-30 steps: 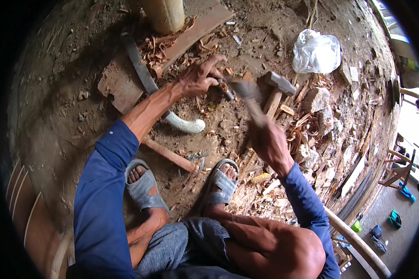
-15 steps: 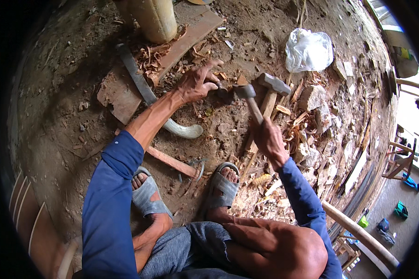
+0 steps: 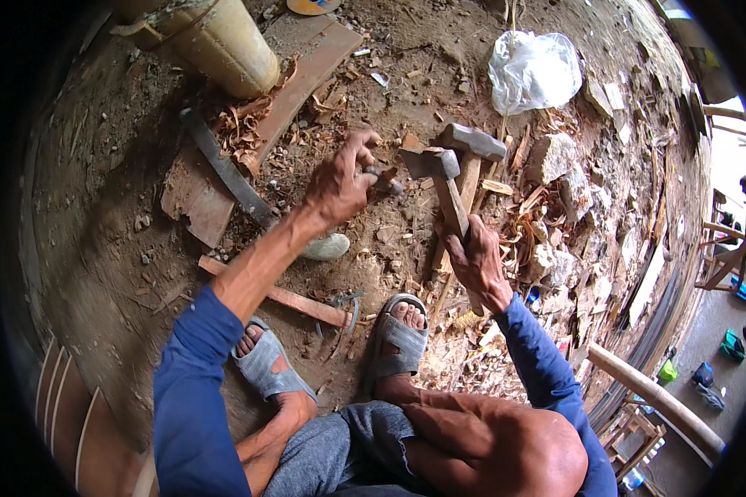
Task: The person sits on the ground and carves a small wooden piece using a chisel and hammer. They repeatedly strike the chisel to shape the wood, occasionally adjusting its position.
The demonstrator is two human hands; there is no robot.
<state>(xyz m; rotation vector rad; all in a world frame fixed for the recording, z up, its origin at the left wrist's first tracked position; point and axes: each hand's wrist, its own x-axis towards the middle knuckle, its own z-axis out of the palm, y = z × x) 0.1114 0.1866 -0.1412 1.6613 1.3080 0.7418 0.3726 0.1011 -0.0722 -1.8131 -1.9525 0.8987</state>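
My left hand [image 3: 340, 184] is closed, thumb and fingers around a small dark piece [image 3: 385, 184] with a rounded end, its kind unclear. In my right hand [image 3: 477, 263] is the wooden handle of a small hatchet [image 3: 431, 162], its flared edge toward my left hand and its blunt end to the right. Just behind the hatchet a sledgehammer [image 3: 475, 142] lies on the ground, handle partly covered. A long curved knife [image 3: 224, 161] with a pale, thick grip lies left of my left hand, partly under my forearm.
Brown boards [image 3: 307, 70] with wood shavings lie at the far left beside a thick pale post-like cylinder [image 3: 228, 54]. A clear plastic bag [image 3: 535, 73] rests at the far right. Stones [image 3: 562, 186] and chips cover the right ground. A reddish wooden bar [image 3: 311, 307] lies before my sandals.
The dark piece is now gripped and lifted more plainly in my left hand, which has come nearer. The hatchet has turned so its flared edge shows. The whole view has shifted slightly.
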